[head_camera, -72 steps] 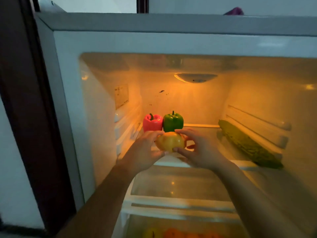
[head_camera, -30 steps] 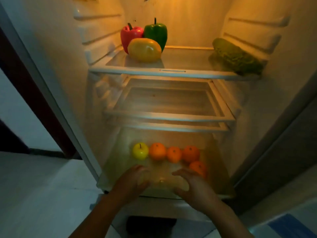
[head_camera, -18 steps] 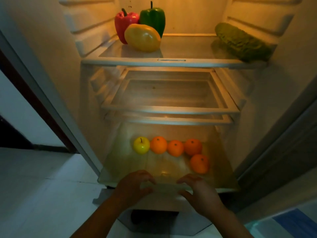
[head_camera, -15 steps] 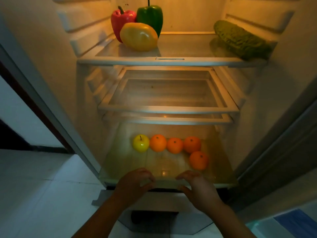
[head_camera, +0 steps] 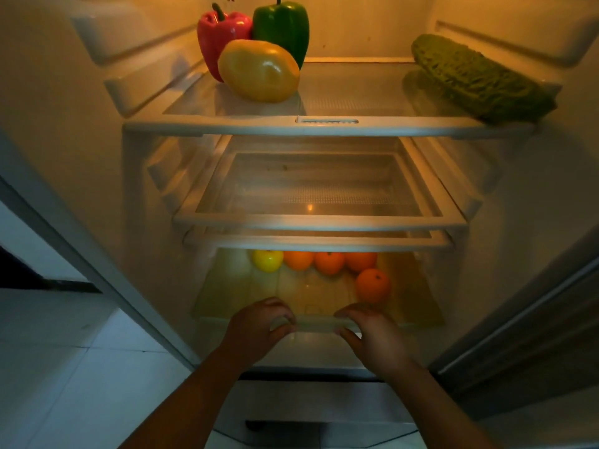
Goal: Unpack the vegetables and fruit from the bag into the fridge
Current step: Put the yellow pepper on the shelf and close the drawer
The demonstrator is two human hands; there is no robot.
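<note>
At the front rim of the bottom drawer (head_camera: 314, 325): left hand (head_camera: 259, 330) and right hand (head_camera: 372, 335), side by side, fingers curled round the rim. This two-handed grip would likely keep the drawer square as it slides. Neither hand carries produce.

Drawer contents: one yellow apple (head_camera: 267, 260) and three oranges (head_camera: 329, 262) in a row along the back, with a fourth orange (head_camera: 372, 285) alone nearer the front right. All the fruit is kept low together.

Above the drawer: two close-stacked shelves (head_camera: 317, 222). Their front edges overhang the back row, so any reach for that fruit must go beneath them.

Top shelf (head_camera: 324, 128): red pepper (head_camera: 220, 34) and green pepper (head_camera: 282, 25) upright at the back left, yellow pepper (head_camera: 259, 71) lying in front of them, bumpy green gourd (head_camera: 479, 79) along the right wall — vegetables seemingly kept apart from fruit.

Bag: not in view.
</note>
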